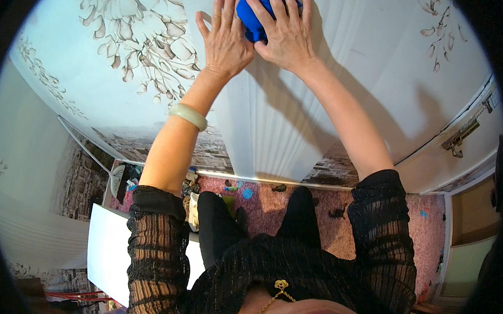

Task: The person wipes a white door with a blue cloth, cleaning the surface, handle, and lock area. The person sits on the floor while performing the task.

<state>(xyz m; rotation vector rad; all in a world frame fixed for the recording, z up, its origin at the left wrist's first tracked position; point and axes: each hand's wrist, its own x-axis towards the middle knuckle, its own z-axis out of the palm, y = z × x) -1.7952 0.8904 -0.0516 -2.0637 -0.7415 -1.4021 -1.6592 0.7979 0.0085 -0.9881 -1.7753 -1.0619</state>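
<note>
A crumpled blue cloth point(253, 20) lies against the white wall point(286, 120) at the top of the view, partly cut off by the picture's edge. My right hand point(285, 36) is spread over it and presses it to the wall. Beside the cloth, my left hand point(227, 40) rests on the wall with its fingers apart and nothing in its grasp. The two thumbs are close together at the cloth's lower edge. A pale green bangle point(189, 116) circles my left forearm.
Flower-patterned wall covering point(134, 38) spreads to the left. A door handle point(460, 136) juts out at the right. Below, small scraps lie on a pink carpet point(266, 212). A bright white panel point(108, 251) stands by my left sleeve, with a white butterfly-shaped piece point(115, 180) beyond it.
</note>
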